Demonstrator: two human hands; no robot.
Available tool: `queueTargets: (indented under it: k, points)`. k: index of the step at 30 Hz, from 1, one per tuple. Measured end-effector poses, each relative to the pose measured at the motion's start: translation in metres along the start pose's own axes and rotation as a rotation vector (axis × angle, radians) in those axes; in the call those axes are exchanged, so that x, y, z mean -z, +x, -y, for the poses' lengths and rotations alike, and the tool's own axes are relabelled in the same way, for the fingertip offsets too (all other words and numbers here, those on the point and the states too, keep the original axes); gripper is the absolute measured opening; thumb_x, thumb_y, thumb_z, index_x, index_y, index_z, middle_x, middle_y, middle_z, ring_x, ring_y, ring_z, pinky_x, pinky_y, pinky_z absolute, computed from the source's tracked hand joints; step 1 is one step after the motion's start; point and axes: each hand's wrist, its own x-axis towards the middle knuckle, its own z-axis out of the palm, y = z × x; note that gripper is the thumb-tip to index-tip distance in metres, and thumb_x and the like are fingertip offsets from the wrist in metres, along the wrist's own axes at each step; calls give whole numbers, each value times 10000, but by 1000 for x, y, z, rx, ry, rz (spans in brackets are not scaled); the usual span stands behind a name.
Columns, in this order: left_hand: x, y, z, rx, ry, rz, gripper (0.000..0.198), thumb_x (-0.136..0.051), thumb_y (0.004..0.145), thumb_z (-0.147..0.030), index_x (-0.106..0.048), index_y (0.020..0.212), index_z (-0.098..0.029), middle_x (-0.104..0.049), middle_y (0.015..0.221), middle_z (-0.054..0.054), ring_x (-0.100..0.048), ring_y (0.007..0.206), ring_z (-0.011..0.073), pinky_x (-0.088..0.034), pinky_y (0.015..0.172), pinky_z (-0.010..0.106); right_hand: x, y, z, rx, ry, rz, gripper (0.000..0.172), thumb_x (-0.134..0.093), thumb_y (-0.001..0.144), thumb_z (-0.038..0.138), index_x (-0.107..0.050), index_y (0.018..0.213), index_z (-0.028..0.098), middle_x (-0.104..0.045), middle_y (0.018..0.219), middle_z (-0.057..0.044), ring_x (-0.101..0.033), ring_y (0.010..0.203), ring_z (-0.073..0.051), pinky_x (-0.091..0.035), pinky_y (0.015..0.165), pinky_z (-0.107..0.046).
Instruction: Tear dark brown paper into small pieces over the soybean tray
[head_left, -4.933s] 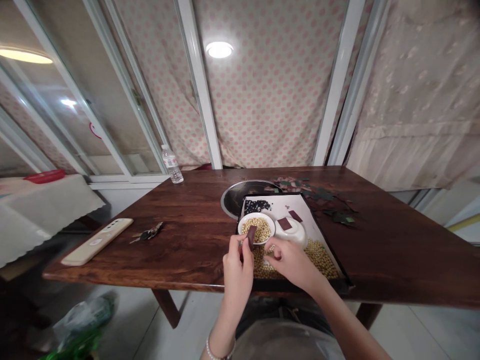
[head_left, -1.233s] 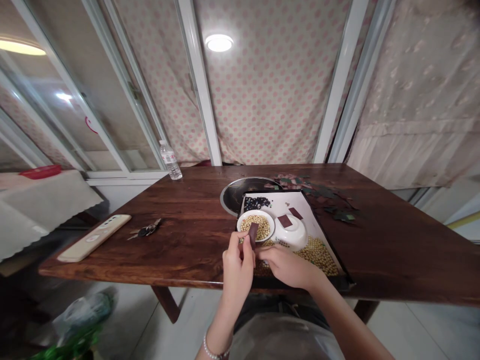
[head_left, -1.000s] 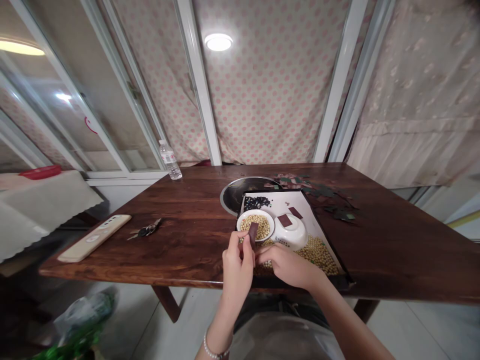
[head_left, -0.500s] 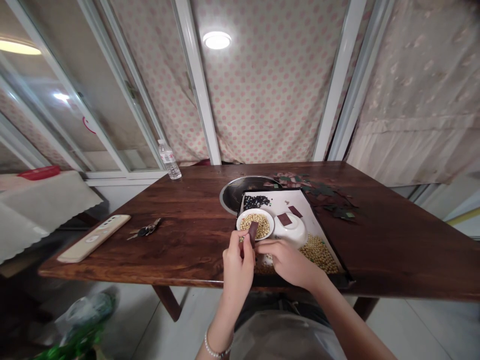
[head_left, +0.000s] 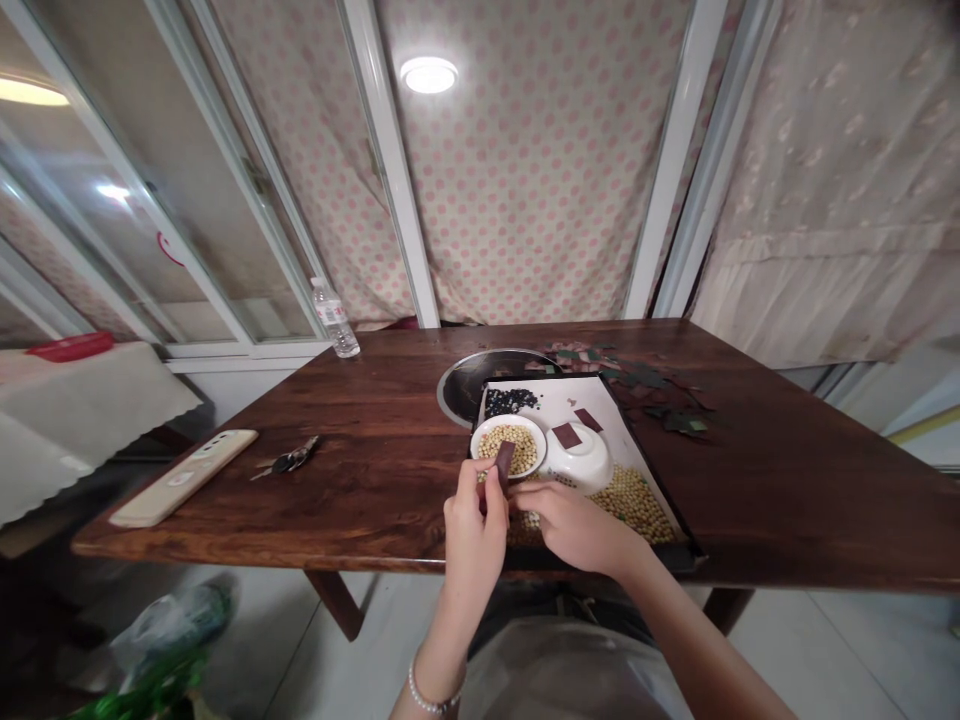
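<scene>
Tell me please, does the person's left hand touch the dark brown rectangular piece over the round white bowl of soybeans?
Touching. The head view shows the left hand pinching the dark brown rectangular piece, whose lower end disappears between the fingertips.

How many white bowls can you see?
2: a white bowl of soybeans and an upturned white bowl, side by side on the tray. More could be hidden.

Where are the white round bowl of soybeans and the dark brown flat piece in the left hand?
White round bowl of soybeans (head_left: 508, 420), head view, on its rim.
Dark brown flat piece (head_left: 505, 458), head view, on its top end.
</scene>
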Motion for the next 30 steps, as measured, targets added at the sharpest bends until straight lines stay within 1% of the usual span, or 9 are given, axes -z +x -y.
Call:
queueTargets:
  k: [5, 9, 11, 15, 17, 20, 26, 28, 30]
  points:
    - [0, -1, 1, -12, 13, -3, 161, -384, 909, -318, -495, 925, -202, -527, 566, -42, -471, 442, 92, -331, 454, 177, 1, -1, 0, -39, -24, -24, 507, -344, 659, -39, -658, 988, 185, -672, 974, -61, -578, 971, -180, -426, 910, -317]
    - [-1, -1, 1, -24, 17, -3, 160, -389, 905, -307, -496, 937, -193, -539, 574, -35, -480, 441, 97, -333, 450, 181, 0, -2, 0, -45, -36, -44, 498, -354, 665, -36, -663, 995, 174, -669, 1015, -72, -557, 1040, -195, -407, 937, -325]
    - [-1, -1, 1, -24, 22, -3, 161, -390, 905, -308, -498, 936, -193, -534, 565, -39, -475, 433, 96, -336, 454, 184, 0, -1, 0, -45, -23, -15, 501, -353, 668, -37, -664, 997, 176, -678, 1013, -68, -562, 1038, -196, -408, 931, -321]
    - [0, -1, -1, -23, 30, -6, 168, -385, 905, -314, -502, 932, -196, -535, 548, -42, -474, 416, 98, -339, 456, 189, 3, 0, 3, -30, -4, 57, 496, -347, 660, -47, -664, 958, 190, -693, 994, -49, -592, 972, -188, -426, 878, -309]
    - [0, -1, -1, -22, 36, -11, 171, -387, 904, -315, -505, 930, -194, -547, 557, -36, -482, 419, 100, -337, 453, 189, 4, 1, 4, -13, -2, 77, 481, -346, 660, -49, -658, 939, 188, -695, 975, -48, -601, 933, -186, -437, 839, -297]
    - [-1, -1, -2, -19, 49, -11, 172, -389, 904, -313, -508, 935, -193, -565, 579, -29, -493, 432, 100, -336, 453, 186, 4, 1, 4, 27, 15, 104, 460, -342, 659, -48, -644, 921, 180, -690, 970, -53, -599, 912, -183, -437, 820, -290]
    - [0, -2, -1, -21, 50, -21, 167, -398, 900, -300, -517, 943, -192, -559, 571, -34, -503, 445, 102, -343, 457, 183, 4, -2, 3, -1, 7, 65, 402, -349, 682, -22, -601, 935, 164, -671, 991, -82, -582, 933, -201, -436, 831, -318]
    - [0, -2, 0, -22, 44, -17, 166, -396, 902, -304, -515, 937, -193, -538, 552, -42, -493, 439, 101, -345, 462, 183, 5, -3, 3, -17, 36, 62, 396, -346, 689, -23, -591, 936, 165, -678, 947, -71, -597, 877, -184, -448, 801, -300]
    - [0, -2, 0, -25, 42, -11, 170, -392, 905, -311, -510, 933, -192, -514, 531, -51, -477, 426, 100, -346, 465, 186, 5, -4, 4, -42, 81, 78, 373, -338, 700, -23, -591, 894, 170, -685, 859, -49, -609, 784, -159, -459, 747, -271]
